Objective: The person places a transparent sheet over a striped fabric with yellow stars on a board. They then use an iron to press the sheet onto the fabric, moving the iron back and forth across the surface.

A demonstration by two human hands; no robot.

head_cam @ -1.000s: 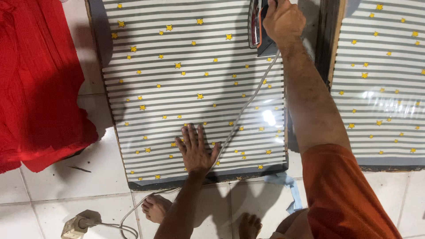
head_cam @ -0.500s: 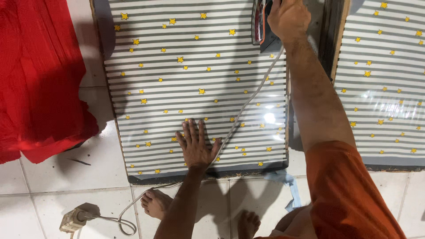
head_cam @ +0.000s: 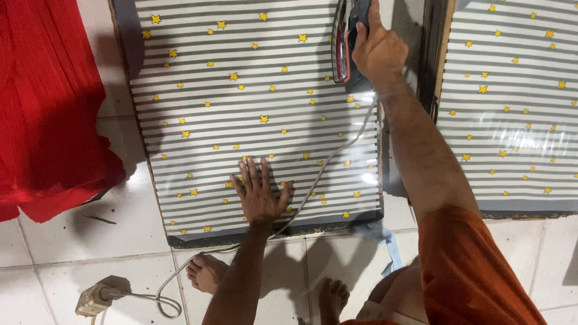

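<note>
At top edge, iron [head_cam: 345, 37] cut off

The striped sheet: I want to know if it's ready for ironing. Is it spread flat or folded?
Spread flat. The striped sheet lies smooth over its board, left hand pressed palm-down on it, right hand holding the iron at its far edge.

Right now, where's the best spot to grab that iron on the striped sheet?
By its top handle, coming from above: the iron sits soleplate-down on the striped sheet, and the right hand already wraps that handle. The cord trails toward the person.
</note>
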